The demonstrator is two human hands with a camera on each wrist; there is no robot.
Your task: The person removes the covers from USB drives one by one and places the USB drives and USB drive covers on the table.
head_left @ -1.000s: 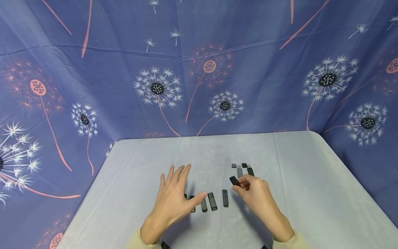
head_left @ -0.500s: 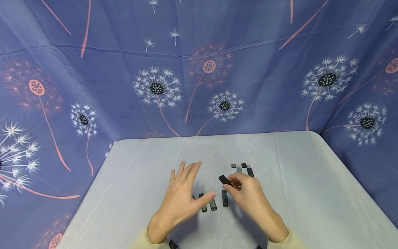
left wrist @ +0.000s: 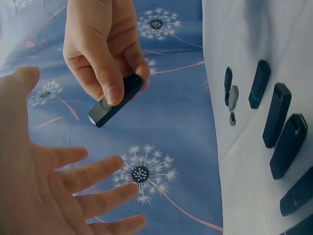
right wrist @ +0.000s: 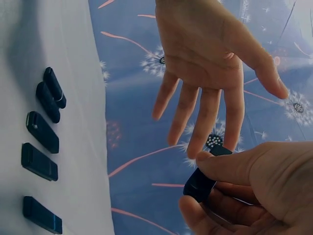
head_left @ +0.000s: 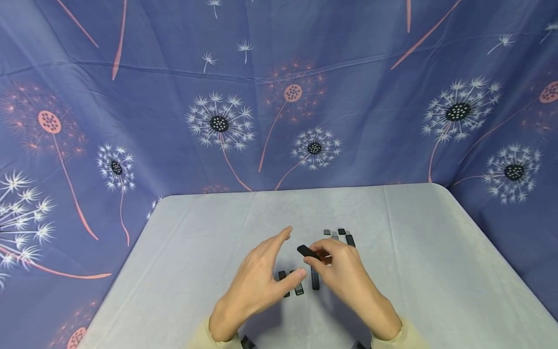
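Observation:
My right hand (head_left: 344, 264) pinches a black USB stick (head_left: 306, 251) between thumb and fingers, above the table. In the left wrist view the stick (left wrist: 129, 89) slants, with its greyish end pointing down and left. To its left my left hand (head_left: 257, 278) is spread, palm toward the stick and nothing in it. In the right wrist view the left fingertips (right wrist: 196, 149) come close to the upper end of the held stick (right wrist: 198, 185). Below the hands several dark USB sticks lie in a row, one with a blue line (head_left: 315, 280); the left hand hides some.
Farther back on the white table (head_left: 209, 228) lie a black uncapped USB stick (head_left: 350, 240) and a grey one (head_left: 334, 236), partly behind the right hand. A black cap (head_left: 341, 231) and a grey cap (head_left: 327, 232) lie just beyond them. Blue dandelion-print cloth (head_left: 279, 121) surrounds the table.
My right hand has carried the black USB stick left, over the row. My left hand has moved right toward it, so the two hands are closer together.

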